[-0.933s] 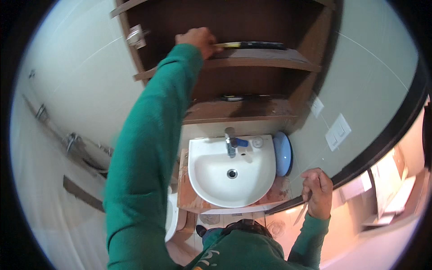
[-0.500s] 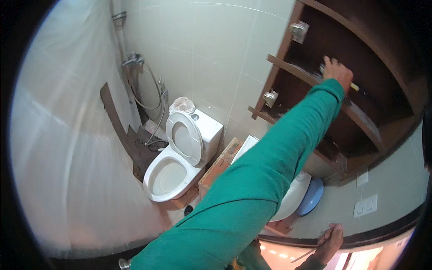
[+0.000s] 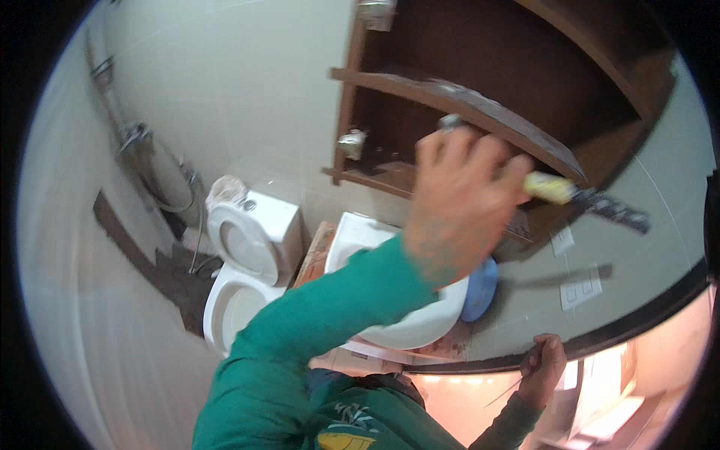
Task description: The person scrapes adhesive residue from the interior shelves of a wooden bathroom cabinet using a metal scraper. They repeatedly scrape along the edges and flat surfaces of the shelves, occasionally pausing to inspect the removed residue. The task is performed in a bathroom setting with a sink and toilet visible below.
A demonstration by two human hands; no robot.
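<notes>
My left hand [image 3: 465, 202], its green-sleeved arm reaching across the view, is closed around a tool with a yellow-and-black handle [image 3: 550, 187]. A small metallic end of this tool pokes out past the fingers; the hand hides the middle, so its exact kind is unclear. Behind and above the hand is a brown wooden shelf unit [image 3: 409, 86] with pale dust along a shelf edge. Low on the right, my right hand [image 3: 544, 367] is closed on a thin, narrow strip [image 3: 504, 394], too small to name.
Under the left arm is a white sink [image 3: 442, 319] beside a blue basin [image 3: 480, 292]. A toilet [image 3: 244, 236] with its lid up stands left of it. Clear plastic sheeting [image 3: 82, 315] hangs at the far left. Wall switches [image 3: 581, 289] sit right of the shelves.
My left hand has drawn back from the shelf, closer to me, bringing the yellow-and-black-handled tool along. The view has swung so the shelves and toilet lie further left.
</notes>
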